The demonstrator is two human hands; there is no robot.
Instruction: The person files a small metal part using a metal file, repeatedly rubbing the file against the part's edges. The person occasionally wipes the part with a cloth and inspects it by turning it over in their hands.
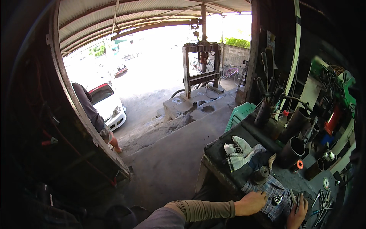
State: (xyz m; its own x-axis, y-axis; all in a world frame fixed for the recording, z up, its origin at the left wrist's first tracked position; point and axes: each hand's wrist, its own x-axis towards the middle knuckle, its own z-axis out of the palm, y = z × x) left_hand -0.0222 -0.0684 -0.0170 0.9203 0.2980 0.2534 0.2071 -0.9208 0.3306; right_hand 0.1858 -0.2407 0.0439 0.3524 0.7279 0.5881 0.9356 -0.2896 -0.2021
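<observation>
A small metal part (277, 199) is seen on plaid cloth (268, 187), just right of the nearer left grip (251, 203) and left of the right grip (298, 214); its long axis is unclear. Both are bent inward; whether anything is held cannot be told.

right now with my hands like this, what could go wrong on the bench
Two risks, as far as I can judge:

The plaid cloth lies under a small metal part, close to the left hand; a snag could shift that part.

Loose hand tools lie crowded beside the right hand, so a sideways sweep might knock them about.
</observation>
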